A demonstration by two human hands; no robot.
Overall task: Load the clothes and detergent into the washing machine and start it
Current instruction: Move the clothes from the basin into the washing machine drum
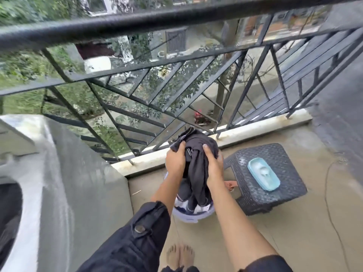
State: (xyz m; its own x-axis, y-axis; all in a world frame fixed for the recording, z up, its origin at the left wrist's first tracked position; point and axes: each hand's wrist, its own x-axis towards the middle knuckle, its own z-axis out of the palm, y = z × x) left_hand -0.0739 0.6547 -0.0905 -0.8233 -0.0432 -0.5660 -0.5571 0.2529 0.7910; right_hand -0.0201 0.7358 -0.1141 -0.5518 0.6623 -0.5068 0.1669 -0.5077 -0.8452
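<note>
2 hands, left hand (pixel 175 160) and right hand (pixel 214 166), both clamped on crumpled black cloth garment (pixel 197 154), lower end hanging into round white plastic basin (pixel 193 212) on floor, right of grey washing machine (pixel 62 173).

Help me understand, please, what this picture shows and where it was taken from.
No robot here: a person works bare-handed, and the one picture comes from a camera on their head, looking down at a balcony floor. The left hand and right hand both grip a bundle of dark clothes above a pale basin on the floor. Beside it, a dark stool carries a light blue dish with something white inside. The washing machine stands at the left, its dark opening visible.
</note>
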